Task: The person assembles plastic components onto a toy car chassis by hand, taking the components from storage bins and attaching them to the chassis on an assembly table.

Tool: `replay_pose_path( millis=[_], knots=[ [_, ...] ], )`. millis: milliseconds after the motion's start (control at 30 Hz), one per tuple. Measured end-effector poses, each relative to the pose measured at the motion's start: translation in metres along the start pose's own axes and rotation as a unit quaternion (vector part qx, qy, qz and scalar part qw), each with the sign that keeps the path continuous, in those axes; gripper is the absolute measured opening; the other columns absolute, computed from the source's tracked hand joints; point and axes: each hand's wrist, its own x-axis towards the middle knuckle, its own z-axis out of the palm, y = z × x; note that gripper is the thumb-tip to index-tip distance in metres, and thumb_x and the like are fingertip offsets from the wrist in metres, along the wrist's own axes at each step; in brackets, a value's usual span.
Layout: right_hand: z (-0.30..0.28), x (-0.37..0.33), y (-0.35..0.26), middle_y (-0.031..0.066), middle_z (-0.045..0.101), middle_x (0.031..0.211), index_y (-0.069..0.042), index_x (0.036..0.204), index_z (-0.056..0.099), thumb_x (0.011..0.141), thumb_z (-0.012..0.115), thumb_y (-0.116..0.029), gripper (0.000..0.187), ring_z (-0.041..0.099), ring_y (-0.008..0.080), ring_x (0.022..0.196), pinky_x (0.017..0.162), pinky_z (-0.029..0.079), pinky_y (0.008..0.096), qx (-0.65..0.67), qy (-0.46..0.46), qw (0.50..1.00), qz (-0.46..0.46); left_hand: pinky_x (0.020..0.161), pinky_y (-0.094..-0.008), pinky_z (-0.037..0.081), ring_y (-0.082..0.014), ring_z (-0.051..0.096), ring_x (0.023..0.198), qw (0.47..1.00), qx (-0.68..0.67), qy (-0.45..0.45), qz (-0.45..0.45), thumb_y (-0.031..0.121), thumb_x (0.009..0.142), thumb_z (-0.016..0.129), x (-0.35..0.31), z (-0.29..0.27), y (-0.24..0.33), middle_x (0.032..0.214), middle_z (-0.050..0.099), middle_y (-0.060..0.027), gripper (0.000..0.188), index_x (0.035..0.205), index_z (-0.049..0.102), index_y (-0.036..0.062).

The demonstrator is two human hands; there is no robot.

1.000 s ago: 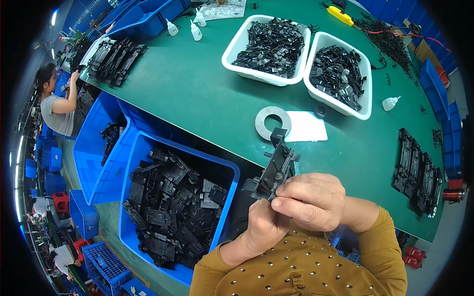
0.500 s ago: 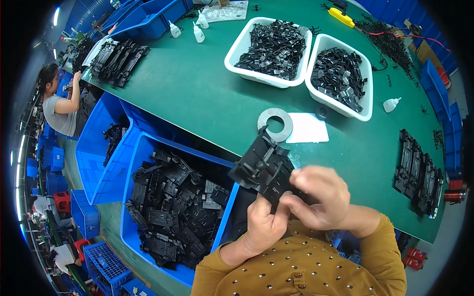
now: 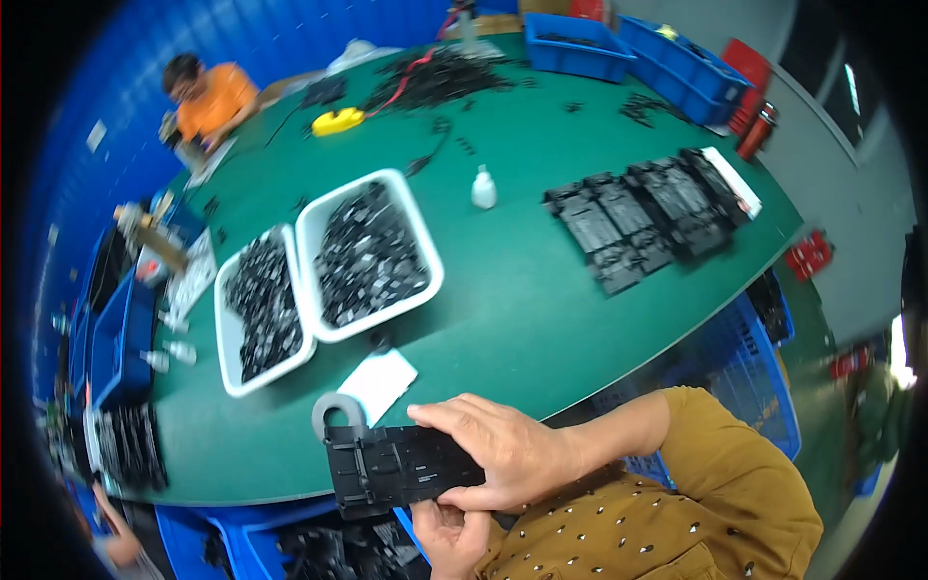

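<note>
A flat black moulded plastic part with ridges and slots is held just in front of my body, at the table's near edge. My right hand grips its right end, thumb below and fingers over the top. At the lower edge my left hand pinches the same part; some of its fingers are hidden underneath. A grey ring, like a roll of tape, lies just beyond the part, beside a white sheet. Two white tubs of small black pieces stand farther off.
Rows of similar black parts lie on the green table to the right. A white squeeze bottle stands mid-table. Below the near edge is a blue bin of black parts. A person in orange sits at the far left.
The view has swung to the right. The black part has turned from steeply tilted to nearly level, and my right hand now lies closed over its end.
</note>
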Motion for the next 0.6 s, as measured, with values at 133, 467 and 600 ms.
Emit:
replay_pose_path(
  millis=[133,467,600],
  knots=[
    [-0.069,-0.007,0.011,0.0159,0.058,0.112,0.001,0.134,0.039,0.061,0.084,-0.023,0.089,0.059,0.0269,0.102,0.091,0.046,0.036,-0.054,0.062,0.994,0.071,0.106,-0.0421,0.036,-0.0282,0.043,0.129,0.998,0.014,-0.007,-0.062,-0.013,0.078,0.053,0.007,0.032,0.017,0.138,0.041,-0.0206,0.071,0.143,0.025,-0.0056],
    [-0.334,-0.055,0.096,0.0175,0.062,0.106,0.0,0.125,0.052,0.058,0.082,-0.031,0.08,0.062,0.0284,0.098,0.087,0.048,0.0356,-0.423,0.303,0.753,0.403,0.103,-0.0338,0.039,-0.0235,0.051,0.12,0.977,0.059,-0.033,-0.204,-0.003,0.088,0.06,0.002,0.018,0.003,0.13,0.054,-0.0141,0.042,0.129,0.051,-0.0024],
    [-0.369,-0.07,0.122,0.018,0.064,0.106,0.001,0.123,0.054,0.058,0.081,-0.033,0.078,0.062,0.0297,0.098,0.086,0.048,0.0366,-0.48,0.283,0.699,0.449,0.102,-0.0329,0.039,-0.0229,0.054,0.117,0.975,0.047,-0.01,-0.215,0.0,0.088,0.061,0.005,0.015,0.002,0.126,0.057,-0.0147,0.039,0.126,0.053,-0.0032]
  ],
)
